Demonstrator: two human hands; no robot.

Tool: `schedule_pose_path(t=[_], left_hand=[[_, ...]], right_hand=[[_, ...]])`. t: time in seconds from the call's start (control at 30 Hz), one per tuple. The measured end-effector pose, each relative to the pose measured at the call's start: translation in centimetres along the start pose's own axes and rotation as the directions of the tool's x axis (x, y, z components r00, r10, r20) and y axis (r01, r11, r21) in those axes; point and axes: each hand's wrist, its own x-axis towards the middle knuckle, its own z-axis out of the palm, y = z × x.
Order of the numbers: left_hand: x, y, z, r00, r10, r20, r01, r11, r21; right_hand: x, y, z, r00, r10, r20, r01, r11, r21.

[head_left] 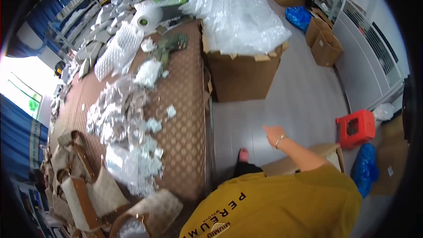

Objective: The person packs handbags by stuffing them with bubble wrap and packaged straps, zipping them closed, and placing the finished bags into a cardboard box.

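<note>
Extending from the mustard sleeve (324, 174) at the lower right of the frame, the right hand (274, 135) is positioned above the grey floor (238, 123), right of centre. 1 bracelet (279, 141) encircles the wrist. The fingers (267, 129) point left; whether they are spread or pressed together cannot be told at this size.

Nearest container: open carton (280, 166), lower right of centre, beside and partly behind the forearm. Its interior is hidden by the arm and shirt (282, 207).

Large carton (242, 77), upper centre: heaped above its rim with clear plastic packing (240, 17). Brown boxes (327, 48), 2, upper right: contents unclear. Handbag (161, 207), lower left: clear plastic shows in its opening; the bottom edge cuts it off. The left hand is outside the view.
</note>
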Motion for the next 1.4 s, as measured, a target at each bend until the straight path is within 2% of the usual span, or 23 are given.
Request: schedule_pose_path(t=[0.1, 0.17, 0.2, 0.27, 0.33, 0.4, 0.47, 0.53, 0.6, 0.67, 0.73, 0.8, 0.87, 0.93, 1.0, 1.07, 1.1, 1.13, 1.2, 1.27, 1.3, 1.33, 1.4], left_hand=[[5.5, 12.3, 5.1, 0.947, 0.316, 0.059, -0.32, 0.945, 0.072], [9.8, 17.9, 10.0, 0.824, 0.545, 0.155, -0.556, 0.83, 0.039], [11.2, 20.5, 12.9, 0.738, 0.644, 0.2, -0.659, 0.752, 0.009], [13.2, 24.4, 19.7, 0.719, 0.522, 0.46, -0.6, 0.8, 0.03], [14.6, 28.2, 26.9, 0.583, 0.422, 0.694, -0.696, 0.701, 0.159], [16.5, 31.0, 34.8, 0.46, 0.184, 0.869, -0.604, 0.782, 0.154], [17.8, 32.6, 43.2, 0.365, 0.227, 0.903, -0.629, 0.775, 0.06], [17.9, 35.3, 52.3, 0.288, 0.362, 0.887, -0.689, 0.721, -0.07], [17.2, 39.2, 61.7, 0.107, 0.597, 0.795, -0.745, 0.577, -0.334], [16.4, 44.2, 71.2, 0.007, 0.778, 0.628, -0.62, 0.496, -0.608], [15.3, 50.6, 80.1, 0.036, 0.904, 0.425, -0.479, 0.389, -0.787], [14.1, 57.9, 87.4, 0.019, 0.953, 0.304, -0.679, 0.235, -0.695], [12.4, 64.0, 94.0, 0.124, 0.904, 0.41, -0.59, 0.399, -0.702], [11.7, 68.3, 101.4, 0.194, 0.856, 0.479, -0.752, 0.443, -0.488], [10.5, 70.0, 105.7, 0.291, 0.559, 0.776, -0.742, 0.644, -0.186], [9.3, 65.0, 115.6, 0.197, 0.346, 0.917, -0.737, 0.669, -0.095], [8.2, 59.4, 122.3, 0.05, 0.364, 0.93, -0.773, 0.604, -0.195], [6.1, 55.4, 123.3, -0.071, 0.239, 0.968, -0.766, 0.609, -0.206], [1.7, 54.2, 116.3, -0.199, 0.078, 0.977, -0.885, 0.413, -0.214], [-0.4, 55.0, 112.9, -0.361, 0.051, 0.931, -0.888, 0.287, -0.36], [-0.2, 56.6, 111.8, -0.349, 0.014, 0.937, -0.897, 0.286, -0.338], [0.4, 58.2, 110.7, -0.41, -0.018, 0.912, -0.877, 0.281, -0.389], [3.1, 62.1, 110.5, -0.5, -0.007, 0.866, -0.81, 0.36, -0.464]], right_hand=[[4.1, 0.1, -4.8, 0.984, -0.132, 0.116, 0.128, 0.991, 0.041], [7.3, 0.2, -7.4, 0.978, -0.174, 0.118, 0.163, 0.982, 0.093], [8.9, 0.5, -8.7, 0.97, -0.237, 0.048, 0.228, 0.963, 0.143], [11.9, 2.1, -11.6, 0.959, -0.282, -0.033, 0.283, 0.942, 0.183], [14.7, 4.5, -15.2, 0.943, -0.293, -0.159, 0.319, 0.931, 0.176], [17.4, 7.7, -19.7, 0.947, -0.242, -0.212, 0.289, 0.929, 0.23], [22.6, 12.5, -21.5, 0.814, -0.254, -0.522, 0.401, 0.897, 0.189], [24.4, 15.7, -27.1, 0.825, -0.125, -0.551, 0.31, 0.916, 0.256], [26.2, 18.3, -32.4, 0.852, -0.052, -0.522, 0.218, 0.94, 0.261], [28.4, 19.5, -35.3, 0.87, 0.032, -0.493, 0.114, 0.958, 0.263], [30.5, 20.9, -38.4, 0.896, 0.105, -0.431, -0.009, 0.976, 0.217], [32.4, 23.0, -40.7, 0.912, 0.146, -0.383, -0.08, 0.98, 0.185], [34.4, 25.0, -42.1, 0.885, 0.156, -0.438, -0.068, 0.975, 0.21], [36.9, 27.0, -43.6, 0.878, 0.138, -0.458, -0.04, 0.975, 0.217], [39.2, 28.9, -45.3, 0.852, 0.106, -0.513, 0.02, 0.972, 0.234], [42.1, 30.6, -47.7, 0.838, 0.057, -0.543, 0.082, 0.97, 0.228], [44.0, 31.0, -49.2, 0.801, 0.052, -0.596, 0.11, 0.966, 0.233], [46.4, 31.5, -50.3, 0.763, 0.051, -0.645, 0.142, 0.959, 0.244], [52.9, 32.5, -51.6, 0.653, -0.083, -0.753, 0.196, 0.979, 0.062], [59.2, 32.2, -51.2, 0.696, -0.139, -0.704, 0.217, 0.976, 0.021], [62.6, 32.3, -50.1, 0.844, -0.143, -0.516, 0.198, 0.979, 0.053], [65.9, 32.5, -48.0, 0.945, -0.149, -0.292, 0.176, 0.982, 0.069], [71.3, 33.4, -39.0, 0.997, -0.078, 0.02, 0.076, 0.994, 0.082]])
